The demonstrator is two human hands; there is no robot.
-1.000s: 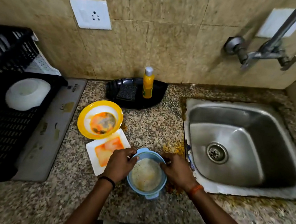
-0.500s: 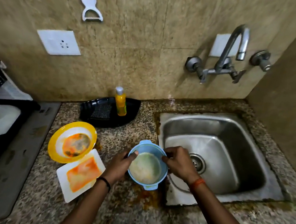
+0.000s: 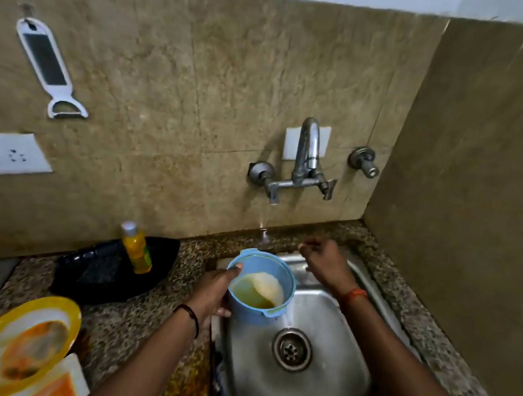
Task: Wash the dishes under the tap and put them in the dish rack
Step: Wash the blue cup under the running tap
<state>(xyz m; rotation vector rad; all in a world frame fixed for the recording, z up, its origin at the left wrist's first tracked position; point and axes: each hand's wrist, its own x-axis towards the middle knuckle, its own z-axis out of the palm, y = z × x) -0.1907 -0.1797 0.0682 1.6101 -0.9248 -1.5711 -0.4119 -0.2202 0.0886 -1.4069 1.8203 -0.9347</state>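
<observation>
Head view. Left hand holds the blue bowl by its left wall, thumb hooked over the rim, fingers wrapped round the outside. Bowl is tilted and held above the left rear part of the steel sink, just over the sink's left edge. Inside the bowl: yellowish liquid and a pale foamy residue.

Right hand is raised over the rear edge of the sink, below the wall tap; fingers loosely spread, holding nothing. A thin stream of water falls from the left tap valve toward the rear edge of the desk.

Dirty yellow plate sits at the front left corner of the desk, with a white square plate touching it at the front edge. Black tray with a yellow soap bottle stands at the rear of the desk, left of the sink.
</observation>
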